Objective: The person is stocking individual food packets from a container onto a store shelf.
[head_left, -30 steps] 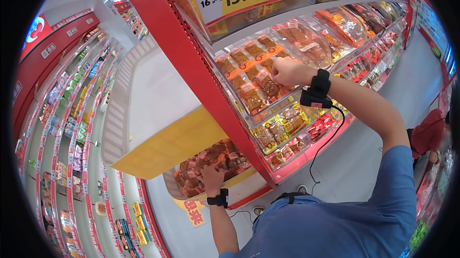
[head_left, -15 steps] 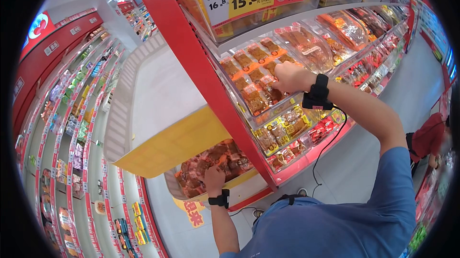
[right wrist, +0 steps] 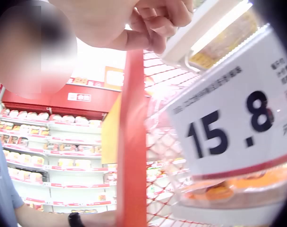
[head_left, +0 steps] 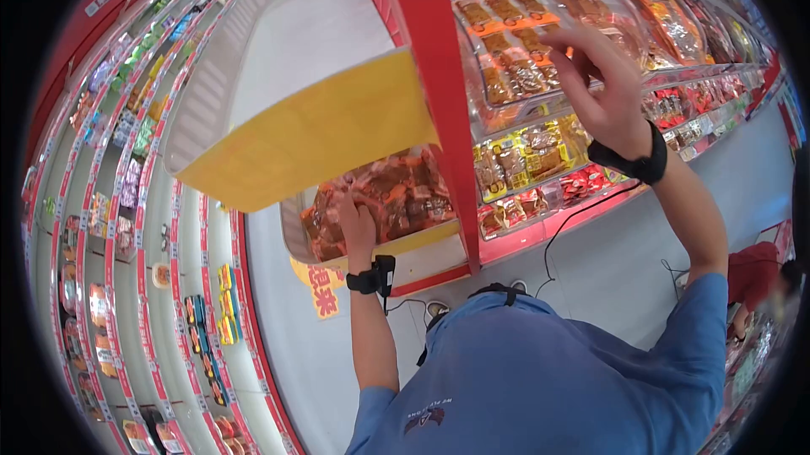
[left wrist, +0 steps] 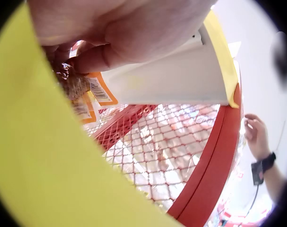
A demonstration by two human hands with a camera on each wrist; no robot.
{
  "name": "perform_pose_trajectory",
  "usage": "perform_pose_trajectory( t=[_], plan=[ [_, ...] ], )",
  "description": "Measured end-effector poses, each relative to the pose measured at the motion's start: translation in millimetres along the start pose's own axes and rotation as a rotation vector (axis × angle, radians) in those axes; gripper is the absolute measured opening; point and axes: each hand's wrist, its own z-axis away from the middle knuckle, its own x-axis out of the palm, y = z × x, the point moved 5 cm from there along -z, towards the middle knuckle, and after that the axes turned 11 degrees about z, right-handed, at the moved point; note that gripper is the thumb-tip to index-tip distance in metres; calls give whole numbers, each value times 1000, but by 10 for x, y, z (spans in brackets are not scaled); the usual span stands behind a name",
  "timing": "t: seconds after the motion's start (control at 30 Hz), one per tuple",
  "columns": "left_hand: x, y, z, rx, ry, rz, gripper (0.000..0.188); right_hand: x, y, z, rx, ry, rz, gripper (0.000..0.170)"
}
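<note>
My left hand [head_left: 359, 223] reaches down into a white bin with a yellow rim [head_left: 418, 240], among brown and orange snack packets [head_left: 413, 197]. In the left wrist view, thumb and fingers pinch a clear-wrapped brown snack packet [left wrist: 72, 85] with an orange-edged barcode label [left wrist: 101, 89]. My right hand [head_left: 603, 88] is raised in front of a clear tray of brown snack packets [head_left: 498, 50], its fingers loosely curled. In the right wrist view this hand [right wrist: 134, 21] shows nothing between its fingers, above a 15.8 price card [right wrist: 228, 127].
A tall red shelf post [head_left: 430, 75] divides the bin from the tray shelves. A yellow panel [head_left: 312, 130] slants over the bin. Lower trays hold yellow-wrapped packets [head_left: 531, 155]. A cable [head_left: 553, 265] hangs from the right wrist. Another person in red [head_left: 751, 278] is at the right.
My right hand has drawn back from the tray packets and lifted. The left hand stays in the bin. My view has tilted down and turned, shifting the shelves right and upward.
</note>
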Motion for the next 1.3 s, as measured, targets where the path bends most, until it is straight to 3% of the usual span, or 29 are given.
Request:
perform_pose_trajectory(
  t=[0.07,0.17,0.27,0.37,0.4,0.5,0.57,0.63,0.7,0.9,1.0,1.1,1.17,1.23,1.27,1.3],
  plan=[
    [-132,153,0,-164,94,152,10,-29,-271,220,-138,-34,-68,22],
    [-231,462,31,-96,181,287,14,173,-458,621,-325,-216,-230,27],
    [-250,605,33,-115,180,425,16,590,-539,952,-211,-543,-262,31],
    [-260,781,61,-142,192,529,15,936,-627,1129,-118,-577,-421,37],
    [-268,866,79,-158,191,557,15,984,-678,1149,-59,-722,-437,46],
    [-311,1210,194,-133,203,699,15,1081,-790,1060,108,-729,-580,54],
    [-310,1439,278,-116,184,805,14,1233,-857,1074,83,-546,-505,61],
    [-326,1553,325,-73,182,836,13,1299,-936,1032,120,-552,-574,66],
    [-356,1620,348,-7,191,792,11,1320,-1012,1024,225,-743,-789,69],
    [-344,1719,419,14,169,783,10,1333,-1049,1044,285,-823,-902,53],
    [-286,1809,494,67,102,706,14,1243,-1100,1030,204,-861,-863,47],
    [-239,1932,574,209,-37,699,20,1129,-1110,1054,-55,-509,-771,45],
    [-230,2078,592,371,-253,824,17,844,-1044,976,-235,-318,-509,41],
    [-274,2219,557,479,-60,765,30,601,-984,889,-367,-91,-257,40],
    [-293,2195,540,395,-20,755,50,513,-955,865,-379,-21,-138,40],
    [-260,2115,520,219,-153,805,53,436,-934,842,-392,-6,-86,40]
  ],
)
